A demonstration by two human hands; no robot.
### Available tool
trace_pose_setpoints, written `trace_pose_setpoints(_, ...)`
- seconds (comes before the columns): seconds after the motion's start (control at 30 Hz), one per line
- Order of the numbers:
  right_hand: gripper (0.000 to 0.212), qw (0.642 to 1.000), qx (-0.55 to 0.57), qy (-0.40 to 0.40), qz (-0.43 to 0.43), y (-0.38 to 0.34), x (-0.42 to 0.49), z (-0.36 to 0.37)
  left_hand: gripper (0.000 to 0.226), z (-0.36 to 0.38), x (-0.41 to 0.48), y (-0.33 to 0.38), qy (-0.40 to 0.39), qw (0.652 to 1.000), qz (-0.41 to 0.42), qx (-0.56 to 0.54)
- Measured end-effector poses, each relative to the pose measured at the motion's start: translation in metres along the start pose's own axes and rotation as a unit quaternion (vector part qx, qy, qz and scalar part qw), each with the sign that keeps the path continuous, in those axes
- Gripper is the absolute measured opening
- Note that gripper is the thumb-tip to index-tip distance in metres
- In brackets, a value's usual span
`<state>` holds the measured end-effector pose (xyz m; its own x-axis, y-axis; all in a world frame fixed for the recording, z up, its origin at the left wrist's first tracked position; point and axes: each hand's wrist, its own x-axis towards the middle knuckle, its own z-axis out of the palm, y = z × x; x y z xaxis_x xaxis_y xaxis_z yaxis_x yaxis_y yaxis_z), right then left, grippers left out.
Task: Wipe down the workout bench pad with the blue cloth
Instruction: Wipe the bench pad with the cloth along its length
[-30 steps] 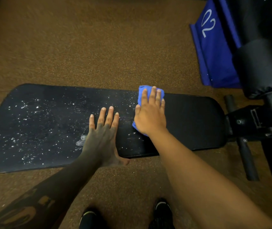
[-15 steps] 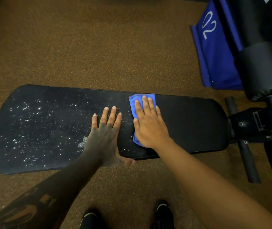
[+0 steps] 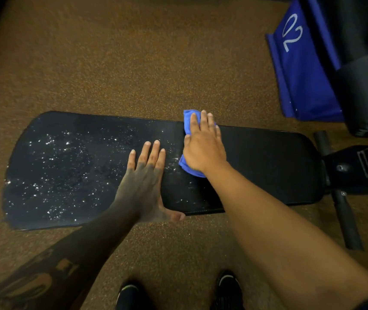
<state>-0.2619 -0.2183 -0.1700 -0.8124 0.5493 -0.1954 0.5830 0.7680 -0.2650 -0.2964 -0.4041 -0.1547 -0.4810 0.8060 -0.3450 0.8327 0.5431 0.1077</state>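
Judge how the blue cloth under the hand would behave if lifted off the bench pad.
The blue cloth looks bunched and creased under the right hand, so it would probably hang limp, not stiff. It seems thin, likely light. Pushed across the droplet-speckled bench pad, it may drag slightly once damp.

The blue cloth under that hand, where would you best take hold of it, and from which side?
Probably from above, as the right hand does now: palm flat on the bunched blue cloth. It lies limp on the bench pad, so an edge grip would only lift it. For picking it up, pinch the fold that shows at the near left.
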Motion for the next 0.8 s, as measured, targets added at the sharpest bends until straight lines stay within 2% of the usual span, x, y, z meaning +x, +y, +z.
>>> trace_pose_setpoints(0.07,0.062,1.000,-0.001,-0.002,0.007,-0.016,0.005,0.002,0.162,0.000,-0.002,-0.004,-0.006,1.000,-0.002,0.003)
trace_pose_setpoints(0.27,0.066,0.995,-0.024,-0.028,-0.096,-0.016,-0.051,0.008,0.160,0.000,-0.003,-0.008,-0.009,1.000,0.006,-0.007)
trace_pose_setpoints(0.33,0.066,0.995,-0.018,-0.028,-0.089,-0.014,-0.047,0.001,0.159,-0.001,-0.004,-0.010,-0.002,1.000,0.008,-0.006)
trace_pose_setpoints(0.43,0.064,0.997,-0.025,0.015,-0.076,-0.015,-0.027,-0.013,0.159,-0.001,-0.007,-0.017,0.004,1.000,-0.002,0.001)
trace_pose_setpoints(0.5,0.062,0.996,-0.044,-0.010,-0.074,-0.017,-0.025,-0.008,0.160,-0.001,-0.008,-0.021,-0.001,1.000,-0.006,-0.001)
trace_pose_setpoints(0.57,0.061,0.997,-0.034,-0.025,-0.063,-0.017,-0.035,0.004,0.161,-0.001,-0.007,-0.021,-0.005,1.000,-0.009,-0.002)
trace_pose_setpoints(0.8,0.062,0.999,-0.012,-0.006,-0.035,-0.024,-0.095,0.019,0.161,0.000,-0.007,-0.023,-0.010,1.000,-0.004,0.000)
